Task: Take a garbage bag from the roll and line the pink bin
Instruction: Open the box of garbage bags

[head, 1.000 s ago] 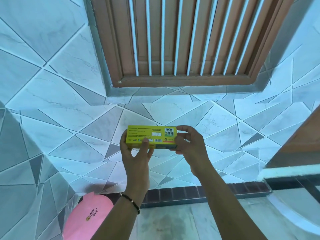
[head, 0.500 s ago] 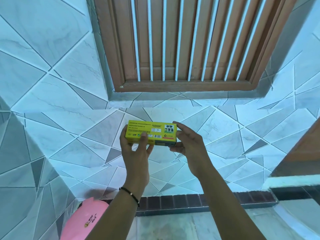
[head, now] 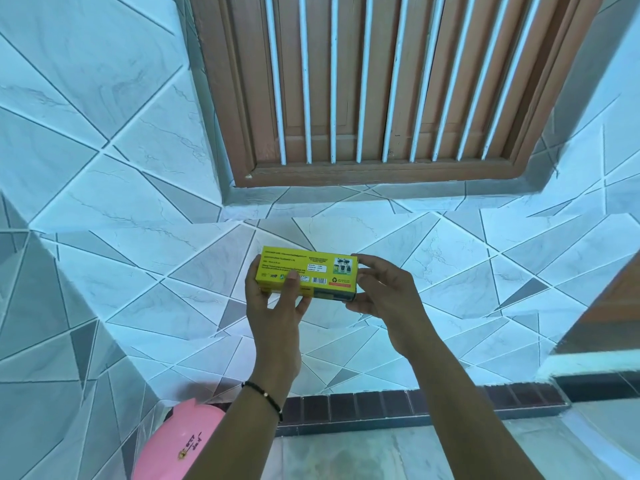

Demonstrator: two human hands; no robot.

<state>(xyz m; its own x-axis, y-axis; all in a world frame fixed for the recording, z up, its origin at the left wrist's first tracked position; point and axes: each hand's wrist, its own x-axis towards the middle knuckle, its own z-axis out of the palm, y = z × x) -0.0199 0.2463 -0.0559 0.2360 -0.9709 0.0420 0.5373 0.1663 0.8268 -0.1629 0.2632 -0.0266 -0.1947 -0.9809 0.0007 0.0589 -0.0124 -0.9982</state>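
While pale tiled wall (head: pixel 104 140) with grey diagonal wedges fills most of the view, a brown wooden window (head: pixel 381 81) with white vertical bars sits in it at top centre, its sill frame running just above the hands. At the foot of the wall a strip of dark brick skirting (head: pixel 415 407) runs along the floor (head: pixel 346 455), which is pale marbled tile; a wooden edge (head: pixel 620 306) juts in at the right side. The pink bin (head: pixel 176 441) stands in the bottom left, at the corner where the two tiled walls meet, partly hidden by the left forearm; small dark and yellow markings show on its rounded top, and whether it holds a liner cannot be told. Both arms reach up from the bottom edge toward the middle of the view. The left hand (head: pixel 273 317) grips the left end of a yellow box (head: pixel 306 273), thumb pressed across the printed face and fingers wrapped behind and beneath it. The right hand (head: pixel 384 292) holds the right end, fingers curled over the top edge and round the end flap, thumb underneath. The box is held level in the air in front of the wall, well above the bin, its face carrying black text, a barcode and a small picture; the end looks closed, and no bag or roll shows outside it. A thin black bracelet (head: pixel 263 398) circles the left wrist.
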